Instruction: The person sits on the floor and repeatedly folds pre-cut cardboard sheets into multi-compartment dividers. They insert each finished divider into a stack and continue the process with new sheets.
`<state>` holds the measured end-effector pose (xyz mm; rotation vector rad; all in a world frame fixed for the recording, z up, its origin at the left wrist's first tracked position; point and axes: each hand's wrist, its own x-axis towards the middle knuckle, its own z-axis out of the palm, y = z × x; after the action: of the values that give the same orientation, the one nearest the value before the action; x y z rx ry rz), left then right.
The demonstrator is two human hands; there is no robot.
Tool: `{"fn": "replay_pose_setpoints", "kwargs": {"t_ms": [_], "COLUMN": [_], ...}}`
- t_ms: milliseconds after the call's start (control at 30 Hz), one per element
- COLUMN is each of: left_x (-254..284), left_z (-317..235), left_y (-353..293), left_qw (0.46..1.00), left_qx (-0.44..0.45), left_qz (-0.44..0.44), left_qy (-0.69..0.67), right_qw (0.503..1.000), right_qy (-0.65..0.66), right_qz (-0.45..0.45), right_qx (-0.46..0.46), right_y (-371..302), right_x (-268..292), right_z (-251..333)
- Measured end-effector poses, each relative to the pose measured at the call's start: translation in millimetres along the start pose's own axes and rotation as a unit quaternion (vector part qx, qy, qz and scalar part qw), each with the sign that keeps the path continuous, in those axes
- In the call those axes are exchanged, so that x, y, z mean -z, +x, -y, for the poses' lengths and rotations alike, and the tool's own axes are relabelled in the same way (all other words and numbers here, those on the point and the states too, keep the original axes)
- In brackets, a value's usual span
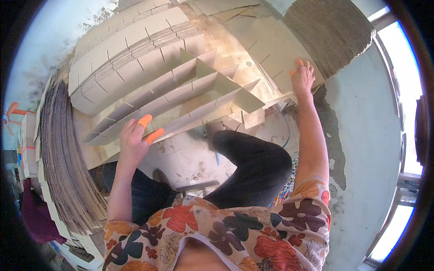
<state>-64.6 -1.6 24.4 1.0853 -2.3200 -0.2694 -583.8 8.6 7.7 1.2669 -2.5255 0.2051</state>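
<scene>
My left hand [133, 141], with orange covers on the thumb and a finger, is at the near left end of the front long cardboard strip [199, 111]. The strip's edge runs between the thumb and finger. More long strips stand on edge behind it, crossed at their right ends by short cardboard pieces [246, 100], making part of a divider grid. My right hand [303, 77] reaches out to the right, its fingers bent but apart, over a pile of flat slotted cardboard pieces [282, 54]. Orange covers show on that hand too. Nothing is visible inside it.
A thick stack of long slotted strips [131, 43] lies at the back left of the wooden board [226, 43]. Tall cardboard stacks stand at the left [68, 153] and far right [334, 31]. My knees are under the near edge; a window [398, 67] is at the right.
</scene>
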Motion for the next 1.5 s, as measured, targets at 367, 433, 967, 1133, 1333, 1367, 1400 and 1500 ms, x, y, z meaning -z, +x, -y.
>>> {"fn": "replay_pose_setpoints", "kwargs": {"t_ms": [367, 433, 967, 1133, 1333, 1367, 1400, 1500], "left_x": [-8, -10, -15, -16, -19, -20, -20, -18], "left_z": [4, 5, 7, 9, 9, 10, 10, 10], "left_y": [-8, -10, -17, -18, -18, -19, -19, -19], "left_qw": [0.999, 0.999, 0.998, 0.997, 0.997, 0.996, 0.997, 0.997], "left_qx": [-0.007, -0.015, -0.038, -0.029, -0.036, -0.043, -0.037, -0.033], "left_qz": [-0.039, -0.045, -0.055, -0.06, -0.064, -0.067, -0.065, -0.066], "left_qy": [0.008, 0.009, 0.021, 0.025, 0.028, 0.032, 0.03, 0.028], "right_qw": [0.995, 0.997, 0.998, 0.989, 0.969, 0.97, 0.971, 0.986], "right_qy": [-0.051, -0.062, -0.003, -0.126, -0.218, -0.219, -0.22, -0.16], "right_qz": [0.078, 0.038, -0.043, -0.031, -0.061, -0.038, -0.015, 0.03], "right_qx": [-0.037, 0.0, 0.056, 0.074, 0.101, 0.096, 0.09, 0.04], "right_y": [22, 19, 7, 6, -2, -5, -6, -2], "right_x": [-17, -22, -36, -34, -28, -21, -16, -7], "right_z": [-5, -4, 8, 16, 29, 34, 38, 45]}}
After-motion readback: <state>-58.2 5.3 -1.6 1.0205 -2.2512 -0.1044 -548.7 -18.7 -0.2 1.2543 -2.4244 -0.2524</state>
